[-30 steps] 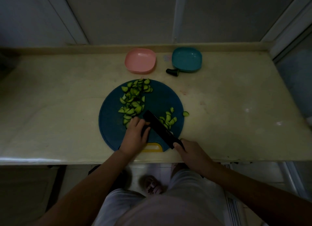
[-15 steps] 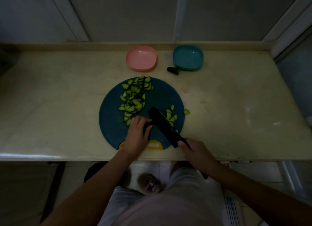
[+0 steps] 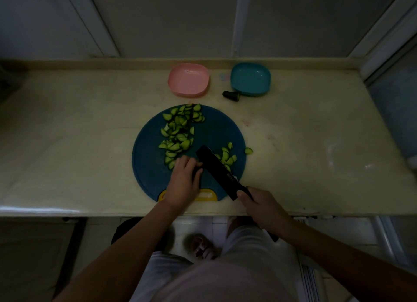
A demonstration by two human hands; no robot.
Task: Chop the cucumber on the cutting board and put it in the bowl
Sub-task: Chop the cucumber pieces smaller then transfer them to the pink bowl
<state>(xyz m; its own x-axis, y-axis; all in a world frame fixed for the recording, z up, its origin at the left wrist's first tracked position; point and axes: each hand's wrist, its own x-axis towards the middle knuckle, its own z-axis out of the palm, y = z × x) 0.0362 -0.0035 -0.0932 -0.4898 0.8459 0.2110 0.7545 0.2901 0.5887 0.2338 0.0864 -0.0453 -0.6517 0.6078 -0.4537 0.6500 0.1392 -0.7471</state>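
Now the right hand point(image 3: 261, 203) grips the black knife point(image 3: 216, 171) over the blue cutting board point(image 3: 149, 171); the left hand point(image 3: 184, 182) curls beside it, and I cannot tell what it holds.

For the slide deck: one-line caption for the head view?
Right hand holds knife over board, left hand beside it, cucumber slices piled; pink bowl and teal bowl empty.

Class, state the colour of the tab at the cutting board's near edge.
Yellow; the tab shows best in the head view.
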